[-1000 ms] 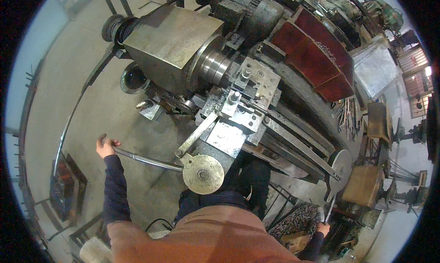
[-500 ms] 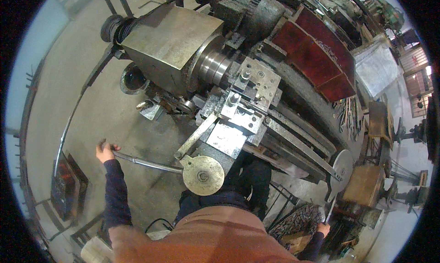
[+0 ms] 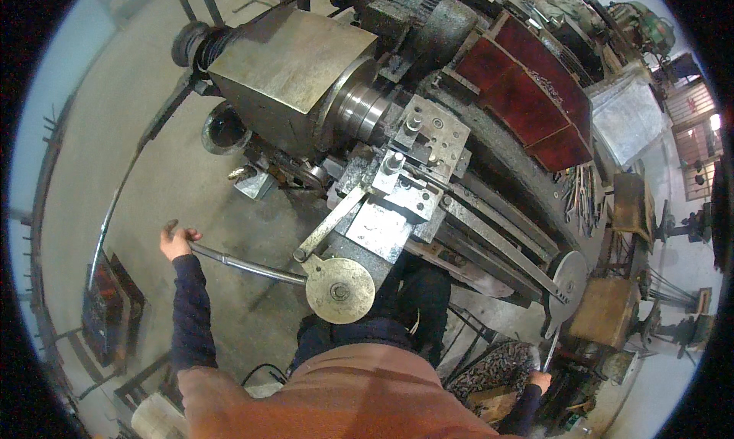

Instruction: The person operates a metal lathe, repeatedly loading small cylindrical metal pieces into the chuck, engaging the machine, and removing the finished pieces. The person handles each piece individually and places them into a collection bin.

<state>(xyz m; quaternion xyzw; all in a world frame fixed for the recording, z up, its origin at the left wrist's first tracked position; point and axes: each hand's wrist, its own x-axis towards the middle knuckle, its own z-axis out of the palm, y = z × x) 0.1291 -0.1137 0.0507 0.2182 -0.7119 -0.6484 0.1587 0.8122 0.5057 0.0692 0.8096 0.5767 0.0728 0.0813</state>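
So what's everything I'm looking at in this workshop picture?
lathe: one, grey metal, centre top.
tool post: one, grey, on the carriage.
round disc: one, pale metal, lower centre.
long lever: one, steel, left of the disc.
red cover: one, dark red, upper right.
handwheel: one, grey, right.
wooden stool: one, brown, right.
left hand: grips the lever's end.
right hand: holds a handle below the handwheel.

A grey headstock [image 3: 287,76] sits at the lathe's upper left end, with a dark motor [image 3: 417,18] behind it and red panels [image 3: 527,87] along the far edge. A round pail [image 3: 224,128] stands on the floor [image 3: 115,133] beside the headstock, and a wooden stool [image 3: 604,313] stands near the lathe's right end.
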